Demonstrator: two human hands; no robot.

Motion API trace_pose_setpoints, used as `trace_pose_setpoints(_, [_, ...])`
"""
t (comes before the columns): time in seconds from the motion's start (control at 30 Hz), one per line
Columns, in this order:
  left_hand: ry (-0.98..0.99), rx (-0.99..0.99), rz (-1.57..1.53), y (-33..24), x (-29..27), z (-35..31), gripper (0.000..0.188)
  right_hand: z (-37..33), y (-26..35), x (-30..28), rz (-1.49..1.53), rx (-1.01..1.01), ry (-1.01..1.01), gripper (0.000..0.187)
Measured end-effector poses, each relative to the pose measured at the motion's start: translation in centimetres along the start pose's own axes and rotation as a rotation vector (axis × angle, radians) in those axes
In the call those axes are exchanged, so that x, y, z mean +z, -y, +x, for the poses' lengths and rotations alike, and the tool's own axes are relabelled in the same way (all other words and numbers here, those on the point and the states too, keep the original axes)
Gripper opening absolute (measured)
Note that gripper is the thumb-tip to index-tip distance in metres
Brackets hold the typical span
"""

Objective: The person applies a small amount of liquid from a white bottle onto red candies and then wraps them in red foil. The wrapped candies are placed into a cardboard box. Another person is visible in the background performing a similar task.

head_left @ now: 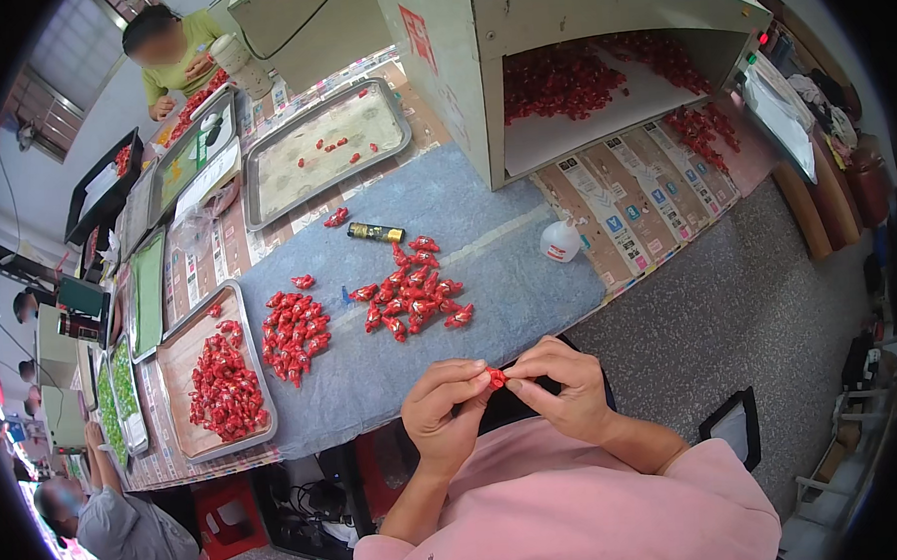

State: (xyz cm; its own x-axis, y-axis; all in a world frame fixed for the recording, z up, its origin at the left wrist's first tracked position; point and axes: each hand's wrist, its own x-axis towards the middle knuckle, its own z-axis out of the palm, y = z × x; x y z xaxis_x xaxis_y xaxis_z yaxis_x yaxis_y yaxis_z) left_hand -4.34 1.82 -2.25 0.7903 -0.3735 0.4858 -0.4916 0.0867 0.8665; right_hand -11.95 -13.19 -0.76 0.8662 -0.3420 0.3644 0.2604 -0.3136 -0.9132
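Just off the table's near edge, a small glossy red piece (496,379) is pinched between the fingertips of my left hand (442,408) and my right hand (565,387). The fingers of both hands are closed on it, and they cover part of it. Beyond my hands, a loose group of red pieces with pale and dark marks (417,296) lies on the blue cloth (373,388). Left of that is a tighter group of red pieces (296,332). A metal tray (260,388) at the left holds a heap of similar red pieces.
A black-and-gold cylinder (375,232) and a small white bottle (560,241) stand or lie on the cloth. A large box-like housing (439,70) with red pieces inside rises at the back. Another tray (254,188) holds a few pieces. Co-workers sit at the left.
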Motion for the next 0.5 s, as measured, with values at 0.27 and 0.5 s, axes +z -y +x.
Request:
trace_pose_setpoints(0.27, [0.007,-0.010,0.001,0.03,-0.12,-0.06,0.022,-0.03,-0.11,0.04,0.003,0.012,0.009,0.018])
trace_pose_setpoints(0.5, [0.006,-0.033,0.008,-0.07,-0.19,-0.21,0.021,-0.02,-0.19,0.08,-0.004,0.011,0.019,0.017])
